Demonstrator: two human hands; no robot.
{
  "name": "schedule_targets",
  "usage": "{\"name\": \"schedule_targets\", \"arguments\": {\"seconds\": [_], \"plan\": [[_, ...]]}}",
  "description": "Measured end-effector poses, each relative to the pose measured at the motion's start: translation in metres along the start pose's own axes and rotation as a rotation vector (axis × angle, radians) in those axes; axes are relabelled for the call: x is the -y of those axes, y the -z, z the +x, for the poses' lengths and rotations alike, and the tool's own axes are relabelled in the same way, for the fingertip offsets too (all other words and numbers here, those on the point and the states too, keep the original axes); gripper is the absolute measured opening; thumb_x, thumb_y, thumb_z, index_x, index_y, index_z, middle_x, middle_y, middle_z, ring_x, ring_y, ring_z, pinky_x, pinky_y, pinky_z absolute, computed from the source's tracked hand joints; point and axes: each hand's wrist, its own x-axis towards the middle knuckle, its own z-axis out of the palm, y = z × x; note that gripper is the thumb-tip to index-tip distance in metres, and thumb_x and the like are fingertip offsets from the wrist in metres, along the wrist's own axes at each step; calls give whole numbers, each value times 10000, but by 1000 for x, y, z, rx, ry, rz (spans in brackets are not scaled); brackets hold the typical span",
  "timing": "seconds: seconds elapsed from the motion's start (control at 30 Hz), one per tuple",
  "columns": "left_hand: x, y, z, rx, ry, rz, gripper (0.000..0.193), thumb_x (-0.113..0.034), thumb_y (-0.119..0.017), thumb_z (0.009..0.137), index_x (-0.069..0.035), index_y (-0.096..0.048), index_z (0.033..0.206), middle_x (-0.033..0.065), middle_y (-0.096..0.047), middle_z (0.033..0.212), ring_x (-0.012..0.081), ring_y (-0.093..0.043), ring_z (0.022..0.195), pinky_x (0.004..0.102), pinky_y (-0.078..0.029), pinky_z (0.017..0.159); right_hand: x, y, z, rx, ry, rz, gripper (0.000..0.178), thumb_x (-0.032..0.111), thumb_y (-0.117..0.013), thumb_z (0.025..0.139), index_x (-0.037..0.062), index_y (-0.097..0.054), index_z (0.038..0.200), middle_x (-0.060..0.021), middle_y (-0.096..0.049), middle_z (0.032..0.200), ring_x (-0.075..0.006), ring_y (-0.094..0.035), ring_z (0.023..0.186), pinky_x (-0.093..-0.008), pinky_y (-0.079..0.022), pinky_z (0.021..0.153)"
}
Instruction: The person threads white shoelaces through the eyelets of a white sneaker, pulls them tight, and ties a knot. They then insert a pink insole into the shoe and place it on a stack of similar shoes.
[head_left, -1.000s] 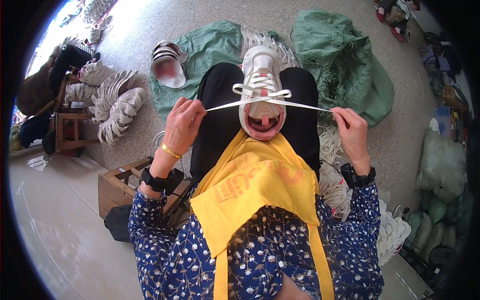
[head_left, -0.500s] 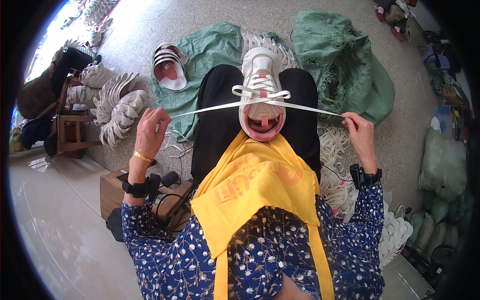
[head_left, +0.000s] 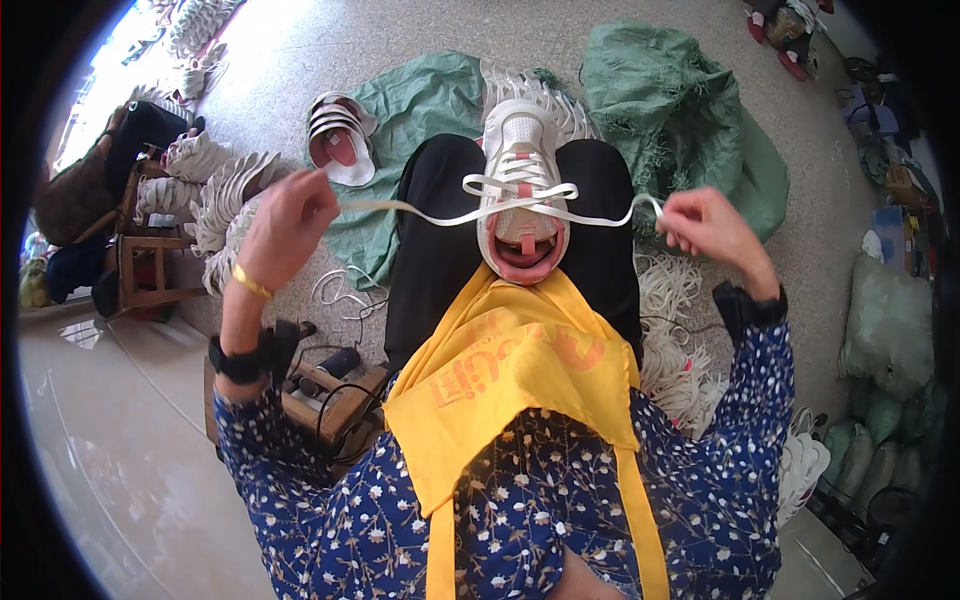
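Note:
A white sneaker [head_left: 521,140] with a pink lining rests between my knees, its toe away from me and its opening toward me. Its white shoelace [head_left: 596,218] runs through the eyelets and crosses over the tongue, with small loops at both sides. My left hand [head_left: 288,228] is closed on one lace end out to the left. On the other side, my right hand [head_left: 714,232] pinches the opposite end. Both lace lengths hang slack and wavy between the shoe and my fingers.
A yellow apron [head_left: 500,370] covers my lap. Nested shoe uppers [head_left: 341,140] lie on a green sack [head_left: 430,85]; another green sack [head_left: 680,120] is at right. Bundled white laces [head_left: 675,350] lie beside my right leg. A wooden stool [head_left: 150,265] stands at left.
The lace was pulled taut to both sides and now sags in curves. Both hands have lifted away from me, the left also shifting slightly, and still hold the ends.

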Motion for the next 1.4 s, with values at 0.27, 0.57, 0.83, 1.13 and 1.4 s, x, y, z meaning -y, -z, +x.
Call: {"name": "schedule_targets", "arguments": {"seconds": [0.27,0.57,0.83,1.13,1.4], "plan": [[-54,2,84,-95,116,-636,104,-134,-654,977,-52,-640,915,-69,-584,804,1,-511,707,192,-416,618,62,2,36,-201,378,662,238,201,-607,1033,8,-713,1121,-46,-726,973,-49,-641,792,-199,-548,729],[-65,-100,46,284,183,-988,99,-60,-666,964,-53,-586,905,-33,-593,794,35,-563,704,193,-459,623,28,-101,41,-250,283,694,139,44,-687,955,-34,-719,1065,-70,-732,925,-108,-704,798,-246,-601,740],[-63,-116,38,128,204,-1112,125,-17,-688,942,-28,-568,910,30,-692,916,77,-667,830,229,-554,735,28,-118,53,-311,320,653,76,-35,-670,933,-44,-684,1008,-76,-729,937,-129,-723,863,-261,-612,776],[-57,-136,31,4,201,-1032,98,-2,-667,951,-12,-573,923,53,-701,939,86,-679,845,230,-569,741,45,-126,47,-503,417,170,111,-27,-725,854,-2,-686,955,-91,-735,878,-144,-729,774,-277,-580,693],[-61,-144,31,-101,206,-1108,73,5,-651,960,-2,-582,942,49,-693,937,94,-682,845,239,-583,754,52,-132,53,-505,422,108,61,4,-710,856,-14,-656,880,-117,-707,793,-160,-705,687,-305,-544,627]]}}
